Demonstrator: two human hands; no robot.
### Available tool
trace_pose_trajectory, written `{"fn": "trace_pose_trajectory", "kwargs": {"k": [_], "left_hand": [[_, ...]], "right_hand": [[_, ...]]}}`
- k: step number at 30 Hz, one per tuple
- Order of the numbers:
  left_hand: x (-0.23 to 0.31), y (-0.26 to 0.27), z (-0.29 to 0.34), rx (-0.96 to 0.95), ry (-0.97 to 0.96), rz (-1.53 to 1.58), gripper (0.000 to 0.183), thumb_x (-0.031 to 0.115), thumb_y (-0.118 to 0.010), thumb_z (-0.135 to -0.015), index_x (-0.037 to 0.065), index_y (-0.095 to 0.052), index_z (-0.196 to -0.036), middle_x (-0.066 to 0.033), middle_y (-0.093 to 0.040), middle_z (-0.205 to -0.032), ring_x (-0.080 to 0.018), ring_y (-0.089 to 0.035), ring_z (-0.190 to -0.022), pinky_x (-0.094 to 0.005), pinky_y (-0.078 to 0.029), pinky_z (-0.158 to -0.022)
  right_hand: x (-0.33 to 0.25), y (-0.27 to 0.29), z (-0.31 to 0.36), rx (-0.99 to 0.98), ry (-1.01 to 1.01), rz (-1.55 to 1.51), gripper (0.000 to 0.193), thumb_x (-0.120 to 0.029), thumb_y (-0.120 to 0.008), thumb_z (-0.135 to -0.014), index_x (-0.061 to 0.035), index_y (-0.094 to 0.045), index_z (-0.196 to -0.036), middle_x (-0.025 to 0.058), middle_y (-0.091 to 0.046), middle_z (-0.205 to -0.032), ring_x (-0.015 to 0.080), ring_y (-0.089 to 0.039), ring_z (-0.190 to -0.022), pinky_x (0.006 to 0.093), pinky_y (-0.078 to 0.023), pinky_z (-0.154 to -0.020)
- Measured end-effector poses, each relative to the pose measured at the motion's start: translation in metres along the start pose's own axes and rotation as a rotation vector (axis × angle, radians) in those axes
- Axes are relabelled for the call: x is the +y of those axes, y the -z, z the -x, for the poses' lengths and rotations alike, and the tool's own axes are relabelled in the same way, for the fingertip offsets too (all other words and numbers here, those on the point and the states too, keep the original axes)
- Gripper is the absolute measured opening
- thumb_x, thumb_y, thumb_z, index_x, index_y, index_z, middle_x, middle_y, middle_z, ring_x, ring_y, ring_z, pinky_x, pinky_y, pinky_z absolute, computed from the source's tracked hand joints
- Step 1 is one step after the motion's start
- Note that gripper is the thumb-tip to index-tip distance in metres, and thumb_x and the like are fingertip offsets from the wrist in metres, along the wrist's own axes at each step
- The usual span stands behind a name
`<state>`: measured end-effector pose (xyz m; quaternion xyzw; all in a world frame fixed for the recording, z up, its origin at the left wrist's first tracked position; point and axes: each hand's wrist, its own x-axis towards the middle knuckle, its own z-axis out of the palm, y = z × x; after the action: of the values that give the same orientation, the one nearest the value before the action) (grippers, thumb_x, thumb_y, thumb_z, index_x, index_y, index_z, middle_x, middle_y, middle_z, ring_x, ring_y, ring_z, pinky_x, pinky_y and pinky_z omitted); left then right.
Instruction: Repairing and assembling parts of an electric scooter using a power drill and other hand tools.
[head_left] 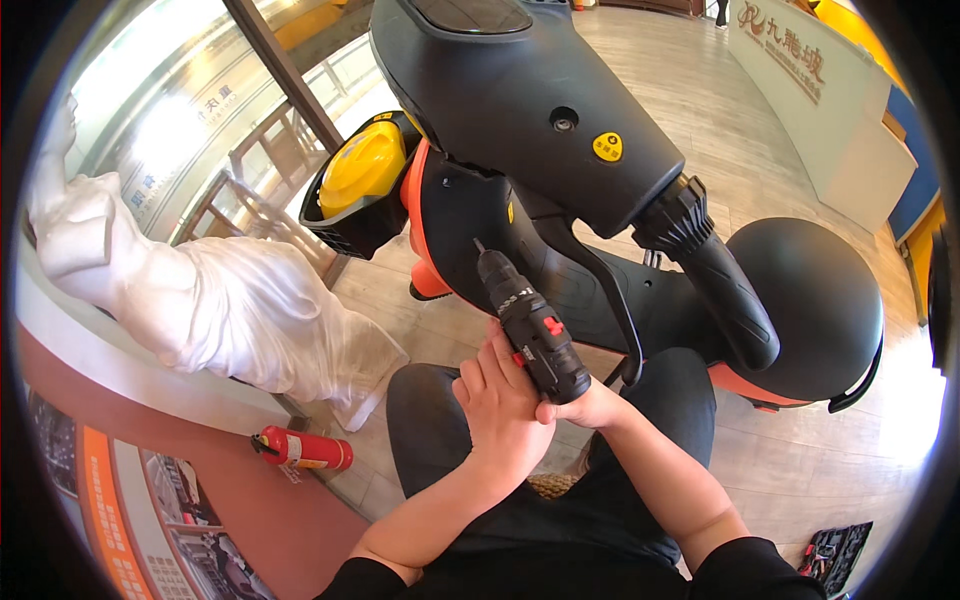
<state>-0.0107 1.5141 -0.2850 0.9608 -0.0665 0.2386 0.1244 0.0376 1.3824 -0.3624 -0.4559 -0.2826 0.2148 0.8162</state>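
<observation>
A black cordless drill (540,340) with red buttons and a thin bit in its chuck points away from me toward the scooter's dark front panel (462,215). Whether the bit touches that panel, I cannot tell. My left hand (500,405) is closed about the drill's grip from the left. On the other side my right hand (588,405) is closed on the grip too, its thumb just behind the drill body. The grip itself is mostly hidden by my fingers. Above the drill spreads the scooter's black handlebar cover (520,100), with a brake lever (610,290) curving down to the right.
Left of the scooter stands a white draped statue (240,300); a red fire extinguisher (305,450) lies near its base. A yellow helmet (362,170) sits in the black front basket (345,235). An open tool case (838,555) is at lower right, below the scooter's seat (810,300).
</observation>
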Motion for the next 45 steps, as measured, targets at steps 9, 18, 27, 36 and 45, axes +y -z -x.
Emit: {"fn": "trace_pose_trajectory", "kwargs": {"k": [9,18,27,36,45], "left_hand": [[-0.078,0.072,-0.098,0.039,0.141,0.196,0.06,0.04,-0.082,-0.083,0.002,-0.065,-0.126,-0.0143,-0.056,-0.1,-0.0304,-0.056,-0.099,-0.0449,-0.046,-0.087],[-0.129,-0.026,-0.194,0.383,-0.07,0.417,0.092,0.064,-0.071,-0.086,0.003,-0.046,-0.151,-0.0193,-0.052,-0.129,-0.0396,-0.051,-0.123,-0.0454,-0.04,-0.108],[-0.126,-0.058,-0.199,0.272,0.066,0.768,0.075,0.033,-0.081,-0.086,0.004,-0.049,-0.148,-0.0174,-0.055,-0.133,-0.0352,-0.054,-0.123,-0.0416,-0.043,-0.106],[-0.131,-0.042,-0.195,0.392,-0.06,0.748,0.063,0.017,-0.079,-0.089,-0.001,-0.052,-0.143,-0.0157,-0.056,-0.124,-0.0294,-0.057,-0.113,-0.0358,-0.045,-0.101],[-0.12,-0.047,-0.202,0.417,-0.196,0.7,0.064,0.017,-0.079,-0.089,-0.001,-0.052,-0.145,-0.014,-0.055,-0.126,-0.028,-0.057,-0.114,-0.0351,-0.045,-0.101]], "right_hand": [[-0.035,0.006,-0.018,0.401,-0.127,0.131,0.036,-0.012,-0.079,-0.091,-0.0035,-0.058,-0.119,0.0042,-0.062,-0.09,0.0132,-0.063,-0.077,0.0291,-0.054,-0.067],[-0.105,0.047,-0.062,0.268,-0.156,0.735,0.017,-0.016,-0.073,-0.09,0.0005,-0.068,-0.094,0.0037,-0.066,-0.073,0.0107,-0.061,-0.065,0.0261,-0.05,-0.06],[-0.104,0.046,-0.052,0.309,-0.232,0.658,0.017,-0.016,-0.073,-0.091,0.0006,-0.069,-0.095,0.0033,-0.066,-0.073,0.0104,-0.06,-0.065,0.0257,-0.05,-0.06],[-0.08,0.026,0.007,0.297,-0.283,0.562,0.018,-0.016,-0.072,-0.091,0.0008,-0.069,-0.096,0.0028,-0.066,-0.074,0.01,-0.06,-0.065,0.0253,-0.049,-0.06],[-0.121,0.042,-0.04,0.355,-0.315,0.502,0.018,-0.016,-0.072,-0.091,0.001,-0.07,-0.097,0.0023,-0.065,-0.074,0.0097,-0.059,-0.065,0.0248,-0.048,-0.059]]}}
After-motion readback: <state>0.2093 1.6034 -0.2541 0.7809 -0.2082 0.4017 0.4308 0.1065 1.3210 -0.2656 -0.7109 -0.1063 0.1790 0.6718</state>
